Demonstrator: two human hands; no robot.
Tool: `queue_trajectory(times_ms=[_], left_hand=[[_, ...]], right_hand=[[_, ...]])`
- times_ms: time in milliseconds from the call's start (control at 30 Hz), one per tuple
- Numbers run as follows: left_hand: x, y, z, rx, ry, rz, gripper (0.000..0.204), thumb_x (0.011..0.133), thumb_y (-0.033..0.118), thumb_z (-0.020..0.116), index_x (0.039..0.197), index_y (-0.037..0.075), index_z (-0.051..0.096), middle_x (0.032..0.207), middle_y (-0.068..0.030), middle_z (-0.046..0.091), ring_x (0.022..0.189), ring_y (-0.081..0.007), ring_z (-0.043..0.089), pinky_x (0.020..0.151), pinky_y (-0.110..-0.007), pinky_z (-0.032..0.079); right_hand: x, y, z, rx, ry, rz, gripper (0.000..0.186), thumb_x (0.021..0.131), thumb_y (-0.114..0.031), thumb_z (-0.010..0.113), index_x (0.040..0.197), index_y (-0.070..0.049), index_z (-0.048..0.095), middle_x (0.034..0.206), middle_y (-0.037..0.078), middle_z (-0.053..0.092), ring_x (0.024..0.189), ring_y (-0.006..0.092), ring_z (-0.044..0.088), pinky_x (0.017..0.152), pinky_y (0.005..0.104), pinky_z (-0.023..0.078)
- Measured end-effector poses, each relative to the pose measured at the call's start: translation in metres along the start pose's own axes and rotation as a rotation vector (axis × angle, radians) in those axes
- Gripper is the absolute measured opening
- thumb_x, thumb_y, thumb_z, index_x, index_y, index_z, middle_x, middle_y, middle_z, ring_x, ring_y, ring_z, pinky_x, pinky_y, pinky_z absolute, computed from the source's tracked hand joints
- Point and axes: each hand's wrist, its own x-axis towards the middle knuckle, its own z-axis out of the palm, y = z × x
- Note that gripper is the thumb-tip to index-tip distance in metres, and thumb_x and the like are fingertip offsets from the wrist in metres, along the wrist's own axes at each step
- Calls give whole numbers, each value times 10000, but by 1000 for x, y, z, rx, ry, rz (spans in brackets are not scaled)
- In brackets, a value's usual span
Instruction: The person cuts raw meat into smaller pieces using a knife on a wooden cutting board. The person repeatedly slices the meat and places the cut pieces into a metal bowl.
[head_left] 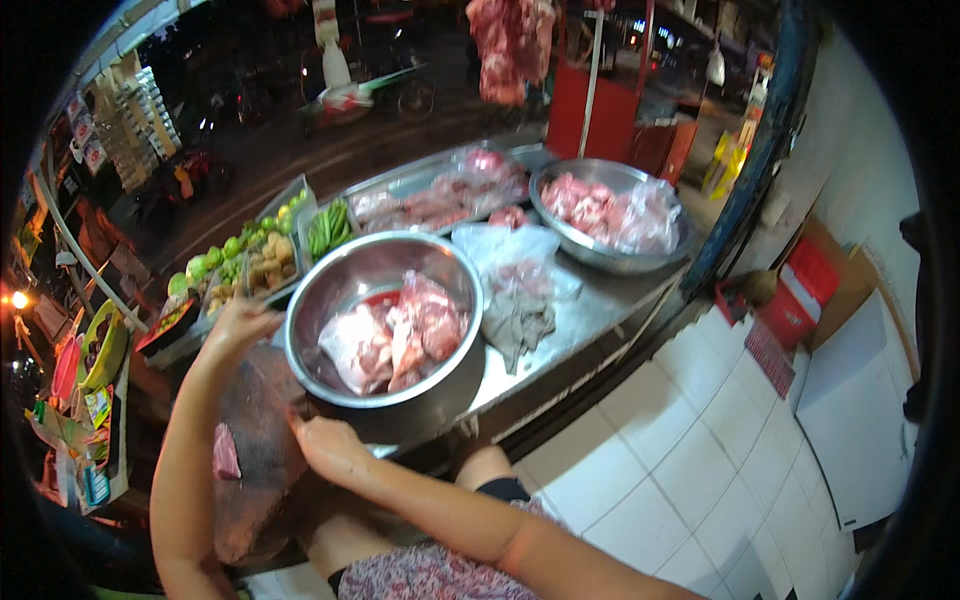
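Observation:
A steel bowl (320,280) of raw meat pieces (395,340) stands on the metal counter (510,385). Left of it, a round wooden chopping board (245,510) bears a small meat piece (226,450). My left hand (250,320) is over the board's far part beside the bowl; its fingers are smeared. My right hand (325,445) is just below the bowl at the board's right side, fingers curled on something I cannot make out.
Vegetable containers (230,260), a meat tray (420,195) and another meat bowl (660,255) line the back. Cloudy bags and a grey cloth (515,325) lie right of the bowl. Meat (508,50) hangs above. A red cooler (790,320) stands on the tiled floor (650,440). A street lies beyond.

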Motion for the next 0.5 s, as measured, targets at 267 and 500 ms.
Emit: queue_trajectory(times_ms=[267,500], left_hand=[[-128,-171,-38,478,-14,-363,571,830,364,757,1221,-25,610,1156,-279,651,1111,-363,638,939,-413,487],[-151,-175,34,506,140,-329,624,760,210,759,1333,61,563,1288,-248,576,1229,-378,541,1047,-424,431]], right_hand=[[8,-14,4,-203,-61,-20,645,829,-12,503,1446,92,347,759,209,682,656,355,690,565,467,555],[37,-14,9,-182,-13,49,499,919,-68,431,1400,63,401,865,252,691,774,406,693,664,493,558]])
